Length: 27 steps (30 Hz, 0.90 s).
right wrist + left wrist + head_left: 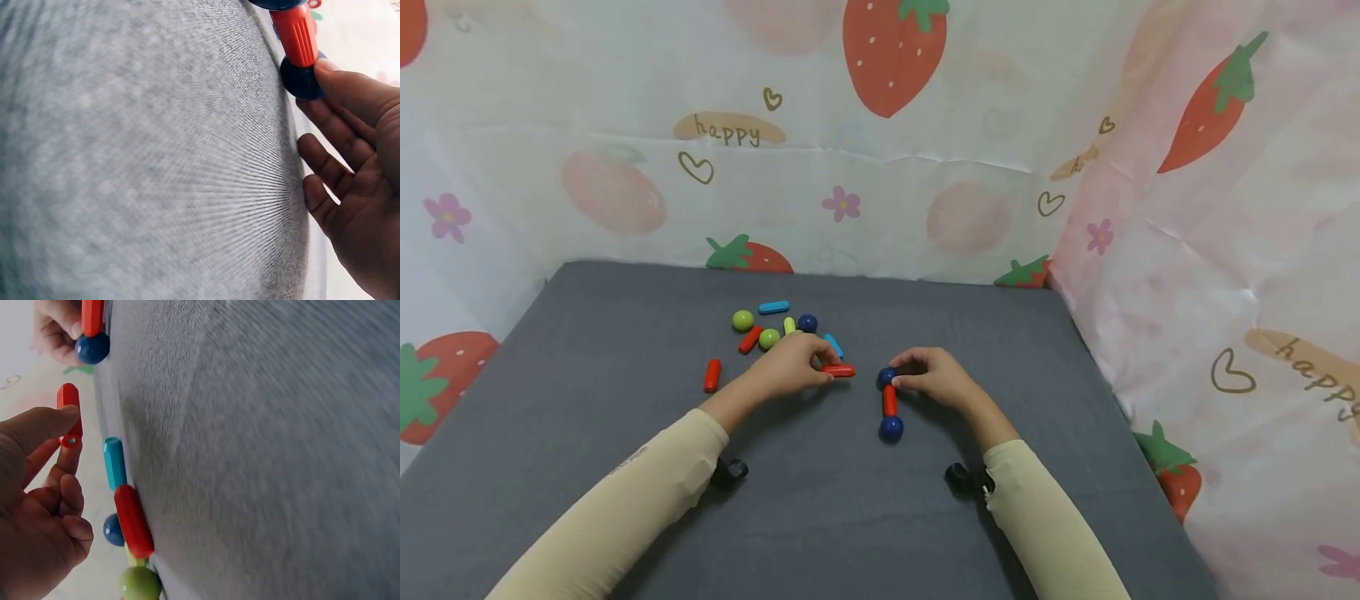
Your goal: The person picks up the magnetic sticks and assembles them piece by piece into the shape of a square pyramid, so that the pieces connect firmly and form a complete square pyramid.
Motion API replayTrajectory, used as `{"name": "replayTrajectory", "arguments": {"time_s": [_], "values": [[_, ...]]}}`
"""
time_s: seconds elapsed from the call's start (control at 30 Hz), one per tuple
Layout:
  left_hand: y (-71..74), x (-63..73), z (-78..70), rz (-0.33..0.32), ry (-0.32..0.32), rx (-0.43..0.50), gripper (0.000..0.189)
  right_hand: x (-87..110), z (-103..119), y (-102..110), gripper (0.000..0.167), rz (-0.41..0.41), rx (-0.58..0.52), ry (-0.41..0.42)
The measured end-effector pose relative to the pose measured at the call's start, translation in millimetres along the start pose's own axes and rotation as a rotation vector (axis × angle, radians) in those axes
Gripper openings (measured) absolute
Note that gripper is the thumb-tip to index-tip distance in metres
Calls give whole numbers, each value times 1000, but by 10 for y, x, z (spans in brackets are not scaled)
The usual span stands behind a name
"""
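Observation:
My left hand [792, 364] pinches a short red rod [842, 370] between thumb and fingers, above the grey cloth. In the left wrist view the rod [70, 415] shows a small round silvery spot in its near end. My right hand [942, 380] holds a dark blue ball [887, 378] between thumb and fingers. From that ball a second red rod [890, 402] runs to another dark blue ball [891, 429] nearer to me. The left hand's rod is apart from this joined piece, a little to its left.
Behind my left hand lie loose pieces: green balls [742, 320], a blue ball [807, 322], light blue rods [773, 307], a yellow-green rod [789, 325] and a red rod [750, 339]. Another red rod [712, 376] lies further left. A strawberry-print curtain [880, 208] borders the grey table [820, 517].

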<state>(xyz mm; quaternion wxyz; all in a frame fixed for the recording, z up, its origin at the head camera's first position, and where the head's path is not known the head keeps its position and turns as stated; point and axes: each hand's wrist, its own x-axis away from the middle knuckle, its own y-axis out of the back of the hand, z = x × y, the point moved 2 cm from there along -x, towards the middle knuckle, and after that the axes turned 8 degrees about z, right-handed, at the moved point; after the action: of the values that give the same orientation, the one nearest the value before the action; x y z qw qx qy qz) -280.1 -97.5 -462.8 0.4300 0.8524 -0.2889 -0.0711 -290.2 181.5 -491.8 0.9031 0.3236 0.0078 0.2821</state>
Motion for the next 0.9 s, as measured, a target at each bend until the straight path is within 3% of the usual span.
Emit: {"name": "replayTrajectory", "arguments": {"time_s": [0.47,0.9], "values": [[-202,-306,-77,21,-18,-76,16,-20,6,-3,25,-4,-14,5],[-252,-343,-143,51,-2,-81,14,-26,19,-1,24,13,-9,0]]}}
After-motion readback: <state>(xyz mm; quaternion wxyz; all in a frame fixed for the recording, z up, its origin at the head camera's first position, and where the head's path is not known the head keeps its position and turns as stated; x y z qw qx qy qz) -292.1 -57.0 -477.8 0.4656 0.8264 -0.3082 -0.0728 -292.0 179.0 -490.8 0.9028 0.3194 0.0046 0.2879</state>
